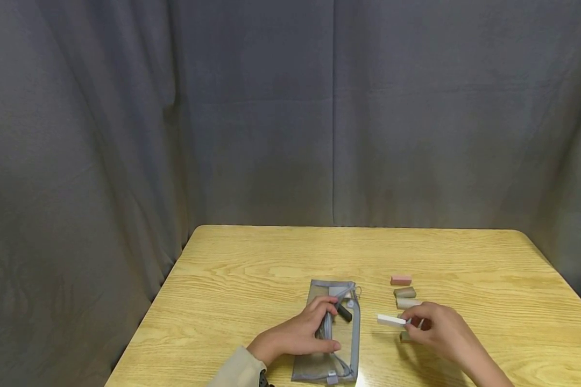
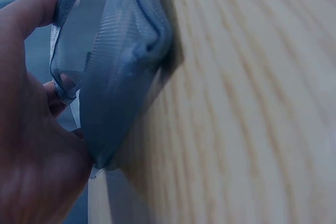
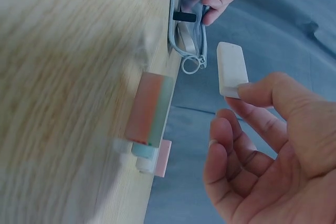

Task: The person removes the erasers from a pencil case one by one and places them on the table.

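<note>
My right hand (image 1: pixel 438 328) pinches a white eraser (image 3: pixel 232 69) by one end between thumb and fingertips, raised over the table to the right of the pouch. A grey mesh zip pouch (image 1: pixel 355 344) lies in front of me with its mouth parted. My left hand (image 1: pixel 310 329) grips the pouch's zipped edge, thumb and fingers spread along the opening. Inside the pouch shows a small black block (image 3: pixel 185 17), along with a pale piece. Beneath my right hand stands an orange and green block (image 3: pixel 149 109), mostly covered by that hand in the head view.
Several more eraser-like blocks form a column beyond my right hand: a pink one (image 1: pixel 401 280) farthest, then a brownish-grey one (image 1: pixel 404 292) and a whitish one (image 1: pixel 408 303). The wooden table (image 1: pixel 252 269) ends at a dark grey curtain (image 1: pixel 271 134).
</note>
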The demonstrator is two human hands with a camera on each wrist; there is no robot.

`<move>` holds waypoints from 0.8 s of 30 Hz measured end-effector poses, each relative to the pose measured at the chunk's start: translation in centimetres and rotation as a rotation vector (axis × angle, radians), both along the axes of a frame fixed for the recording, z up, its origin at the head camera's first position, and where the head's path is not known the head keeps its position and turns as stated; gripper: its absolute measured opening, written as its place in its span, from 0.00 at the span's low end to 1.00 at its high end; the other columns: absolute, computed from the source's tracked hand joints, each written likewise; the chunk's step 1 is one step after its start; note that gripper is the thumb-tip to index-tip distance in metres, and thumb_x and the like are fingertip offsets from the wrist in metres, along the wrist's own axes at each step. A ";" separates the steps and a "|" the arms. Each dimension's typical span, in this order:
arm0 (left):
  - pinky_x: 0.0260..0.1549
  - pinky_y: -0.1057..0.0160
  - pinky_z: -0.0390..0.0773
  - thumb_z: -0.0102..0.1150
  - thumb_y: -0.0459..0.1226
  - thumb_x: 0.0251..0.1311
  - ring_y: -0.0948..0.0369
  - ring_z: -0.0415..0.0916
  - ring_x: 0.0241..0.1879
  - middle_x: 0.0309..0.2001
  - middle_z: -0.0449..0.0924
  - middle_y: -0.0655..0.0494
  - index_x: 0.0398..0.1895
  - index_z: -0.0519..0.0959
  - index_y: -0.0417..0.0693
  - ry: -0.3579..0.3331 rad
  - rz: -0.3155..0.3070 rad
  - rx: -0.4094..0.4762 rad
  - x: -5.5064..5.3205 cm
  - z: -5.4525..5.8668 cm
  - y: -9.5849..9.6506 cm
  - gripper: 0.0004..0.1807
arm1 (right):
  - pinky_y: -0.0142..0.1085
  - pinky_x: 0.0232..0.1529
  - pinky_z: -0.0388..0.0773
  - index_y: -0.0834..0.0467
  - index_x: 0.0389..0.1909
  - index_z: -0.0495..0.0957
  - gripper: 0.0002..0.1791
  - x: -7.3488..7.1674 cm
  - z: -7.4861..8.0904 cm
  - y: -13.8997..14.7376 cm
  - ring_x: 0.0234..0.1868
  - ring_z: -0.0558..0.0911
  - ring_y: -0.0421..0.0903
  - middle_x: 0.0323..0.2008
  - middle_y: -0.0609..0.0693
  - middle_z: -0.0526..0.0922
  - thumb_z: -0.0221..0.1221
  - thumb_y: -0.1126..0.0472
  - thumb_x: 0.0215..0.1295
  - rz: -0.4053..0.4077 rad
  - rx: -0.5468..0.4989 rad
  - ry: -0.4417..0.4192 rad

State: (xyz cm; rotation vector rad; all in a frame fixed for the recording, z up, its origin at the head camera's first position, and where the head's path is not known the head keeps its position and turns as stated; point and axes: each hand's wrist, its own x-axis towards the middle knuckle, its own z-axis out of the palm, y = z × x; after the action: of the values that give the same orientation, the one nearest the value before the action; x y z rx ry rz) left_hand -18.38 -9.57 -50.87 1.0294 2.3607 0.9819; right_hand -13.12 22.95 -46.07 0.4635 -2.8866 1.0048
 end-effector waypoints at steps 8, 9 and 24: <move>0.70 0.56 0.63 0.58 0.54 0.70 0.55 0.47 0.77 0.78 0.45 0.61 0.62 0.62 0.49 0.011 -0.012 0.013 -0.1 -0.1 -0.1 0.28 | 0.29 0.26 0.71 0.48 0.34 0.87 0.07 0.6 -0.7 1.3 0.25 0.73 0.29 0.26 0.34 0.79 0.68 0.64 0.59 0.026 0.015 0.011; 0.70 0.56 0.62 0.58 0.54 0.70 0.55 0.47 0.77 0.78 0.45 0.61 0.62 0.62 0.49 0.008 -0.012 0.014 -0.1 -0.1 -0.1 0.29 | 0.29 0.26 0.71 0.48 0.34 0.88 0.06 0.7 -0.8 1.5 0.25 0.73 0.29 0.26 0.34 0.79 0.68 0.64 0.59 0.032 0.011 0.011; 0.71 0.53 0.61 0.57 0.53 0.70 0.53 0.46 0.78 0.78 0.45 0.59 0.63 0.61 0.49 0.009 -0.008 0.009 0.0 -0.2 0.1 0.28 | 0.30 0.27 0.73 0.51 0.36 0.87 0.06 1.7 -1.9 3.3 0.27 0.73 0.30 0.28 0.36 0.80 0.67 0.66 0.61 0.102 -0.044 -0.081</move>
State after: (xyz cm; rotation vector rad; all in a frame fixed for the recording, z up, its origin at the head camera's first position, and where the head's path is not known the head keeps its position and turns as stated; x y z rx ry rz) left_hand -18.43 -9.46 -51.08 1.0485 2.3596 0.9877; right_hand -11.43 26.26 -47.97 0.5862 -2.9311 1.1242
